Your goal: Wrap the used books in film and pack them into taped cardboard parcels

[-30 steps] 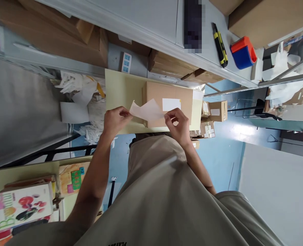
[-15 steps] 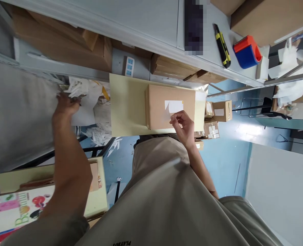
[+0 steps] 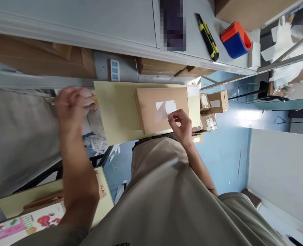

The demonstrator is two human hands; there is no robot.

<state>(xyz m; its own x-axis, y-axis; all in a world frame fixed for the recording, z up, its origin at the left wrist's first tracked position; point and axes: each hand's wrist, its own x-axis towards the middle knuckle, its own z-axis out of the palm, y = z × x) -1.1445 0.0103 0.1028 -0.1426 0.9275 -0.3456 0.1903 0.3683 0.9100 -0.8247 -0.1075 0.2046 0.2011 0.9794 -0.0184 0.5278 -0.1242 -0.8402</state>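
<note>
A closed cardboard box (image 3: 151, 121) lies flat on a pale yellow board (image 3: 115, 112). A white label (image 3: 170, 106) on its top has a thin, greyish flap lifted up from it. At the flap's lower corner, my right hand (image 3: 181, 126) pinches the label between thumb and fingers. My left hand (image 3: 73, 102) is off the board's left edge, blurred by motion. Its fingers look stretched out and apart, with nothing visible in them. Below it are white paper scraps (image 3: 96, 143), partly hidden by the hand and arm.
A shelf above holds a yellow-black utility knife (image 3: 207, 37) and a red-blue tape dispenser (image 3: 235, 40). Behind the board are a power strip (image 3: 115, 70) and flat cardboard (image 3: 159, 66). Several cartons (image 3: 218, 101) stand on the floor at right. A printed box (image 3: 38, 218) lies lower left.
My left hand has moved away from the paper scraps, slightly right towards the board. The label's flap stands lifted further in my right hand. The view has shifted, and the box appears slightly turned.
</note>
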